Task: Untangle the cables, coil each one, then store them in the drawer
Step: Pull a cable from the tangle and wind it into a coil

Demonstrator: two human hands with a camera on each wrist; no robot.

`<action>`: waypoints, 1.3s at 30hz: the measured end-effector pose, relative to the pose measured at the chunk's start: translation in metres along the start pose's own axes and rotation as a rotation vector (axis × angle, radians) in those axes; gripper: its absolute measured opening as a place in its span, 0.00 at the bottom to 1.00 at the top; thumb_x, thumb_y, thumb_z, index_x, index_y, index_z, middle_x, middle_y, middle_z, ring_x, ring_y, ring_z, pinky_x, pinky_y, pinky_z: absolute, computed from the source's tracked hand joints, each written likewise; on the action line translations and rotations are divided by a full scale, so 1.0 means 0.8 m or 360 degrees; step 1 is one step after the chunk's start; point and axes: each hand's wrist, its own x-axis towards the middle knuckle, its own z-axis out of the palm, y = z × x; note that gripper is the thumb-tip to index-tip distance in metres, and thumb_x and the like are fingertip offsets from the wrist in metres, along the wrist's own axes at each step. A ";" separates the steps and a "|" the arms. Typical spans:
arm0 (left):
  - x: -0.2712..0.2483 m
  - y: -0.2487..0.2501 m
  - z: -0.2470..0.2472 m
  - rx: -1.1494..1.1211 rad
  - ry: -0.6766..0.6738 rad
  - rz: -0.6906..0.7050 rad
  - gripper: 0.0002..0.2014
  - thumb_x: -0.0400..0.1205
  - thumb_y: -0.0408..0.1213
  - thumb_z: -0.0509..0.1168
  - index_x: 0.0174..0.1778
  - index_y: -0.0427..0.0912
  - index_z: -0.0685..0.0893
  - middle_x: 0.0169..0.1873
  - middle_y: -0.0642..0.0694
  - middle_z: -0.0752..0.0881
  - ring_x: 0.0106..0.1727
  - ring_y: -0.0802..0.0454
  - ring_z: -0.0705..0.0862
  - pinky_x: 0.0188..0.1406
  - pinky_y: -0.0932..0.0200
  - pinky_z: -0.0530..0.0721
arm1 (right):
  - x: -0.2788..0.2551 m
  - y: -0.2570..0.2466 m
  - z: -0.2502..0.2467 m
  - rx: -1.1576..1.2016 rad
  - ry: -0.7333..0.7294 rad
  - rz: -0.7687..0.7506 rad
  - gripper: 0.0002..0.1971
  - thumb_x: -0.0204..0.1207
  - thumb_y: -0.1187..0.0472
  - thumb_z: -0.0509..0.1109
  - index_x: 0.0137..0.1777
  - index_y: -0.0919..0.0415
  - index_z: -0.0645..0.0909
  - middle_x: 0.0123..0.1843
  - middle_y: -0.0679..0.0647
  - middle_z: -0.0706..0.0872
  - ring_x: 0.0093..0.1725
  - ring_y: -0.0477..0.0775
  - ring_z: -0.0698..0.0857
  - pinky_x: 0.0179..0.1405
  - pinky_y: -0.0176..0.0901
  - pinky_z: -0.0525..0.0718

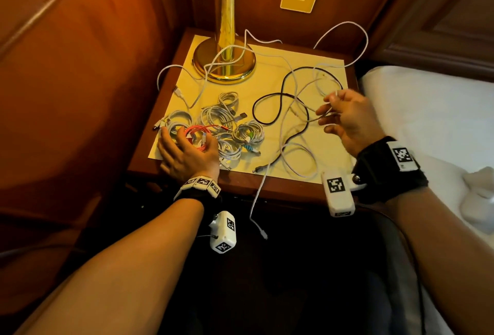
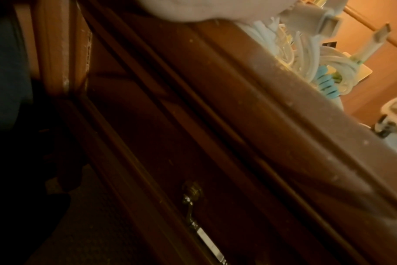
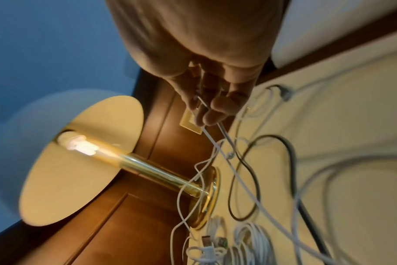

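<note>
Several coiled white cables [image 1: 216,115] lie on the yellow mat [image 1: 270,62] of the nightstand. My left hand [image 1: 187,142] rests palm down on a coiled red cable [image 1: 199,131], fingers spread. My right hand [image 1: 327,110] pinches a loose white cable [image 1: 296,158] above the mat; the right wrist view shows the right hand [image 3: 204,111] with thumb and fingers closed on that white cable [image 3: 215,143]. A loose black cable [image 1: 280,94] winds among the white strands. The left wrist view shows the drawer front with its brass handle [image 2: 191,199], closed, and the coils [image 2: 329,68] above it.
A brass lamp [image 1: 227,40] stands at the back left of the mat, with white strands draped round its base. One white cable end [image 1: 256,201] hangs over the nightstand's front edge. A white bed [image 1: 427,107] borders the right side; wood panelling lies left and behind.
</note>
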 end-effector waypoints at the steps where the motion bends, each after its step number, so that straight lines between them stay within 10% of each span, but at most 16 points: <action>1: 0.000 0.001 0.000 0.0001 -0.0010 0.0005 0.32 0.72 0.59 0.59 0.68 0.43 0.79 0.79 0.44 0.70 0.79 0.40 0.67 0.67 0.40 0.67 | -0.007 -0.012 -0.003 -0.0047 0.0003 -0.0101 0.10 0.87 0.61 0.56 0.47 0.60 0.77 0.36 0.56 0.84 0.29 0.52 0.80 0.26 0.40 0.74; 16: 0.021 0.011 -0.046 -0.0249 -0.0717 -0.0274 0.38 0.76 0.56 0.67 0.80 0.46 0.64 0.85 0.51 0.49 0.84 0.45 0.45 0.81 0.40 0.47 | -0.153 -0.080 -0.062 0.0004 -0.0055 -0.0485 0.11 0.87 0.60 0.57 0.50 0.63 0.80 0.40 0.60 0.87 0.37 0.57 0.86 0.35 0.45 0.86; 20: 0.029 0.027 -0.084 -0.0502 -0.0818 -0.0472 0.35 0.64 0.55 0.67 0.68 0.48 0.75 0.80 0.42 0.60 0.79 0.38 0.55 0.77 0.37 0.65 | -0.187 -0.095 -0.069 0.0007 -0.0061 -0.0556 0.12 0.87 0.61 0.57 0.50 0.65 0.80 0.39 0.59 0.87 0.36 0.57 0.85 0.34 0.45 0.85; 23: 0.004 0.064 -0.127 -0.0796 -0.0673 -0.0253 0.21 0.73 0.45 0.68 0.63 0.48 0.78 0.71 0.41 0.74 0.70 0.41 0.71 0.66 0.46 0.73 | -0.211 -0.112 -0.070 0.0035 -0.0075 -0.0642 0.12 0.87 0.62 0.57 0.48 0.65 0.80 0.39 0.59 0.86 0.35 0.56 0.85 0.32 0.44 0.84; 29: -0.069 0.123 -0.189 -0.1327 -0.1812 0.0392 0.33 0.69 0.49 0.76 0.70 0.53 0.72 0.64 0.53 0.81 0.63 0.58 0.78 0.55 0.60 0.77 | -0.259 -0.142 -0.077 0.0181 -0.0092 -0.0837 0.12 0.86 0.62 0.57 0.45 0.63 0.81 0.38 0.60 0.86 0.37 0.61 0.84 0.32 0.46 0.84; 31: -0.090 0.137 -0.201 -0.1246 -0.1969 0.0486 0.21 0.80 0.43 0.71 0.68 0.45 0.76 0.59 0.48 0.86 0.58 0.59 0.82 0.52 0.67 0.77 | -0.272 -0.147 -0.085 0.0239 -0.0083 -0.0865 0.13 0.86 0.62 0.57 0.45 0.63 0.81 0.37 0.59 0.87 0.37 0.60 0.84 0.32 0.45 0.84; 36: -0.104 0.149 -0.229 -0.1313 -0.2024 0.0473 0.17 0.91 0.44 0.49 0.45 0.40 0.77 0.29 0.45 0.82 0.36 0.49 0.85 0.47 0.52 0.77 | -0.294 -0.135 -0.118 0.0260 0.0092 -0.0823 0.12 0.86 0.62 0.57 0.46 0.64 0.80 0.36 0.59 0.86 0.34 0.59 0.83 0.30 0.46 0.80; 39: -0.092 0.163 -0.247 -0.1414 -0.1866 0.0512 0.18 0.91 0.44 0.48 0.41 0.40 0.76 0.24 0.47 0.71 0.24 0.54 0.76 0.32 0.59 0.75 | -0.291 -0.111 -0.137 0.0028 0.0219 -0.0686 0.12 0.85 0.61 0.60 0.44 0.65 0.83 0.35 0.58 0.87 0.32 0.54 0.80 0.27 0.42 0.73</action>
